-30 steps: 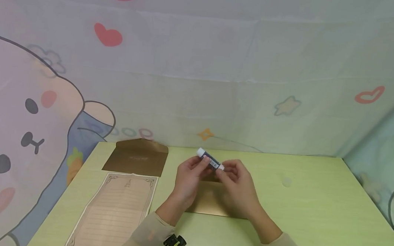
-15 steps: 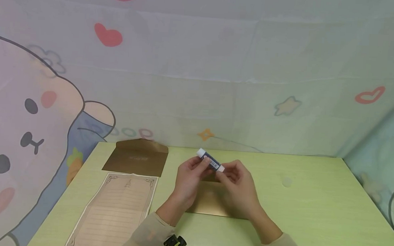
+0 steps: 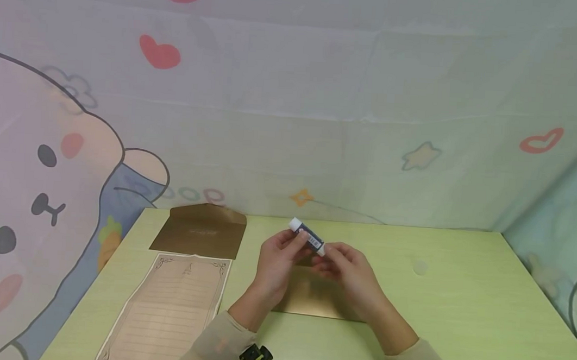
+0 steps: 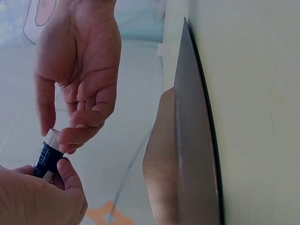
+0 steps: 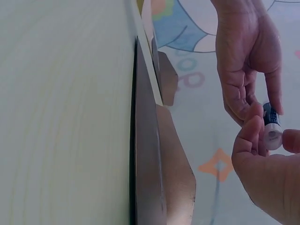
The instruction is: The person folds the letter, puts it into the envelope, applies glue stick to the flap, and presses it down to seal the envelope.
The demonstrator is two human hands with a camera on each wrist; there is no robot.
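Note:
Over a gold envelope [image 3: 318,298], my left hand [image 3: 275,266] grips the dark blue barrel of a glue stick [image 3: 311,239] between thumb and fingers. It slants, one white end up to the left and the other down to the right. My right hand [image 3: 354,278] pinches the lower white end with thumb and forefinger. In the left wrist view, the right hand [image 4: 86,70] reaches down to the white end of the glue stick [image 4: 47,152]. Its round end face points toward the camera in the right wrist view, near the right thumb [image 5: 291,140]. The envelope's flap is raised on the far side.
A second, brown envelope [image 3: 200,232] with its flap up lies at the table's back left. In front of it is a lined letter sheet [image 3: 169,309] with an ornate border. A small translucent disc [image 3: 420,267] lies on the right. A printed cloth [image 3: 282,103] hangs behind the table.
My right hand has dropped slightly and its fingers have shifted round the glue stick's lower end, covering more of it. The left hand has stayed nearly still.

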